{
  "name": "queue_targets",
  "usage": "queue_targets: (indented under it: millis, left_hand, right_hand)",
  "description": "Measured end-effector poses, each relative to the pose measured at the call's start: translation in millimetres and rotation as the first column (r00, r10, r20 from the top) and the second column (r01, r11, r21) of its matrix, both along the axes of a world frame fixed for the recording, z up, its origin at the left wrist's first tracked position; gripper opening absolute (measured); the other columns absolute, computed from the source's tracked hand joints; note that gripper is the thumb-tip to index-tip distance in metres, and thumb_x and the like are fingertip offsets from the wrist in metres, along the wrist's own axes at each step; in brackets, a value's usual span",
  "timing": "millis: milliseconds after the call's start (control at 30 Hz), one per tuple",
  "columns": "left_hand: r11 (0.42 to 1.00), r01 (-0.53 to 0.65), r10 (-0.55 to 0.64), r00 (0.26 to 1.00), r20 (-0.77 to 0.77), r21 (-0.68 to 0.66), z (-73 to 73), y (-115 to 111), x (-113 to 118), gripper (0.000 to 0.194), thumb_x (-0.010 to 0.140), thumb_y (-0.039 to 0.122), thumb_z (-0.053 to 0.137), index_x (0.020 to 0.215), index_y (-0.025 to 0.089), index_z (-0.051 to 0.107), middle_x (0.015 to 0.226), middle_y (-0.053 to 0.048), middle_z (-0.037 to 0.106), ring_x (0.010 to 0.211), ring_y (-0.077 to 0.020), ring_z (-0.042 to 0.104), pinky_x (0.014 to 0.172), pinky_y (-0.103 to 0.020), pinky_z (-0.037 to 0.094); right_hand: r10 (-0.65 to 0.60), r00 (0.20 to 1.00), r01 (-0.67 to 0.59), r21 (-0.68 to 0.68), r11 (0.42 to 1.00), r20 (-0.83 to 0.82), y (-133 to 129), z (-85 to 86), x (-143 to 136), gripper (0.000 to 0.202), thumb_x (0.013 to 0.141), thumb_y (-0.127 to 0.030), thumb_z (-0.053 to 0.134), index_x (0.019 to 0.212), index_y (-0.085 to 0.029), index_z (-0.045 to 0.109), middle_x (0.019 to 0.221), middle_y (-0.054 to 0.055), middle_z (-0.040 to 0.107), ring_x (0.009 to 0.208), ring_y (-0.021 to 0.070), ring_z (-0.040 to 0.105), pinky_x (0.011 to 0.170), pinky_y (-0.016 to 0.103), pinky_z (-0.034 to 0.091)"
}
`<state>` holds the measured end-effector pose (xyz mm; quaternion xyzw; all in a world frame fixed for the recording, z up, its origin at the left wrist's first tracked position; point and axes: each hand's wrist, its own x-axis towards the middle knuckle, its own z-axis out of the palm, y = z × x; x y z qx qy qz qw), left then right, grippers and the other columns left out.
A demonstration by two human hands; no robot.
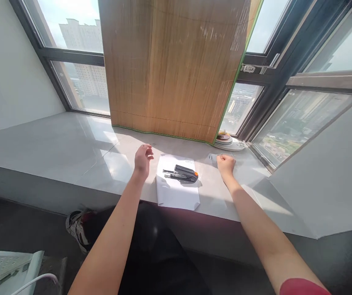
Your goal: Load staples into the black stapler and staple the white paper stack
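My left hand (144, 159) is raised just left of a white sheet of paper (176, 194), its fingers loosely bent and slightly apart; I see nothing in it. On the paper lies a black stapler (186, 173) with an orange spot at its right end. Beside its left end is a thin dark, pen-like piece (169, 171). To the right of the paper, my right hand (225, 164) is closed at a small clear plastic bag (212, 157), which sticks out to its left. The fingertips of that hand are hidden.
A brown bamboo blind (172, 73) with a green edge hangs behind the pale window sill (96, 164). Stacked plates (229, 143) stand in the right corner by an open window (298, 119). A pale green perforated chair or stand (6, 266) is at lower left.
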<state>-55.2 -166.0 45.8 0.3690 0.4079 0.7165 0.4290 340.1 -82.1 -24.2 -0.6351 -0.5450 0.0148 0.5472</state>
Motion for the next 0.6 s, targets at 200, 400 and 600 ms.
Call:
queue_targets:
  millis: [200,400,600]
  left_hand:
    - [0.939,-0.336,0.102,0.479,-0.872,-0.075,-28.3,78.2,-20.8,0.019,0.1,0.022,0.05,0.088,0.022,0.064,0.098,-0.012,0.067,0.104,-0.0283,0.063,0.092,-0.039,0.051]
    - [0.971,-0.239,-0.012,0.014,-1.0,-0.015,-55.1,137.8,-22.0,0.041,0.099,0.014,0.049,0.137,0.016,0.065,0.151,-0.021,0.057,0.141,-0.0355,0.052,0.115,-0.048,0.043]
    - [0.974,-0.224,-0.053,-0.043,-0.998,-0.042,-63.6,141.3,-23.3,0.037,0.103,0.014,0.041,0.126,0.016,0.07,0.131,-0.02,0.069,0.127,-0.034,0.059,0.11,-0.046,0.043]
  right_hand:
    - [0.128,0.99,-0.127,-0.02,0.992,0.052,12.7,-3.6,-11.0,0.041,0.078,-0.032,0.055,0.058,-0.026,0.02,0.058,-0.006,0.017,0.059,0.0116,0.021,0.06,0.032,0.021]
    - [0.16,0.987,-0.159,-0.036,0.987,0.02,21.3,-6.7,-6.0,0.039,0.075,-0.037,0.054,0.058,-0.026,0.021,0.059,-0.005,0.018,0.059,0.0111,0.023,0.059,0.031,0.021]
    - [0.252,0.964,-0.24,-0.126,0.963,0.089,18.4,-6.2,-12.6,0.041,0.08,-0.038,0.053,0.06,-0.026,0.019,0.061,-0.005,0.017,0.06,0.0121,0.022,0.059,0.031,0.02]
